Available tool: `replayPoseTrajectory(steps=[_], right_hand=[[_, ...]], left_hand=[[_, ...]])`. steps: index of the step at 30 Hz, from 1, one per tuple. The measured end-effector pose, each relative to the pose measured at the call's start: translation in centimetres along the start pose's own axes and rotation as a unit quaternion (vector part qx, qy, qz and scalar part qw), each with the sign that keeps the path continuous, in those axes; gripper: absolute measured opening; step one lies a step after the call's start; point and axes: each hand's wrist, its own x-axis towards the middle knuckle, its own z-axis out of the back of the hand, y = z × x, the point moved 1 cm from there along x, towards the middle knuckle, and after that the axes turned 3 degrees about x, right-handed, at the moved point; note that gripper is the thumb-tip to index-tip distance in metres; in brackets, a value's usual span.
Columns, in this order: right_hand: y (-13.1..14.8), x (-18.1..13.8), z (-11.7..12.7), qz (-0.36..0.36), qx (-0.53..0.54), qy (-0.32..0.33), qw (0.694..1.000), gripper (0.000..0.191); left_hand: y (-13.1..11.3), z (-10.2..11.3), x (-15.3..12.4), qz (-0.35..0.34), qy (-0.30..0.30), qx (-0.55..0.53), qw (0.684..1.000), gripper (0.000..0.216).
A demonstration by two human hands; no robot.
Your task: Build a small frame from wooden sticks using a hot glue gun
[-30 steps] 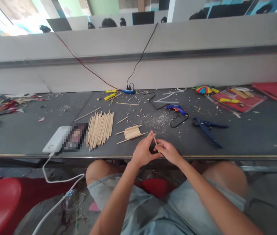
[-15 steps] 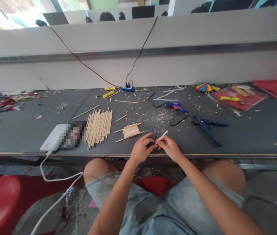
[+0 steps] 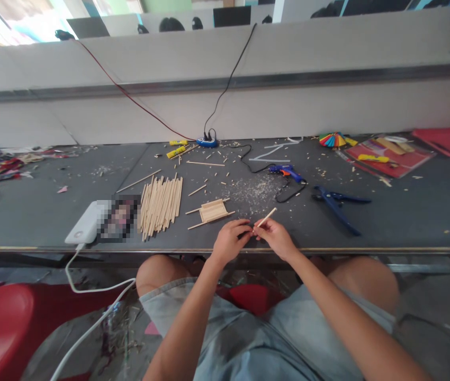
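Observation:
A short wooden stick [image 3: 268, 216] slants up and to the right, pinched between the fingers of my right hand [image 3: 278, 238]. My left hand [image 3: 231, 242] is curled, its thumb and fingertips closed at the stick's lower end; the exact contact is partly hidden by the fingers. Just beyond my left hand lies a small wooden stick frame [image 3: 214, 210], a panel of sticks side by side with longer rails jutting to the left. To its left is a pile of loose wooden sticks [image 3: 161, 205].
A blue glue gun [image 3: 286, 172] with a black cord and a blue-handled cutter [image 3: 338, 206] lie to the right. A white power bank [image 3: 88, 222] and a blurred phone [image 3: 119, 218] are on the left. Behind stand yellow glue tubes [image 3: 176, 152] and a blue power strip [image 3: 207, 142].
The stick has shifted slightly up and to the right, and more of its upper end shows beyond my right fingers. Both hands stay almost in place.

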Motion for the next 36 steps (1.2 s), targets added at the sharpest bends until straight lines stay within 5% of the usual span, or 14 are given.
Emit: replayPoseTrajectory(steps=[36], right_hand=[[0.23, -0.24, -0.6, -0.006, -0.039, 0.022, 0.999, 0.027]], left_hand=[[-0.19, -0.23, 0.2, -0.006, -0.006, 0.014, 1.0, 0.017]])
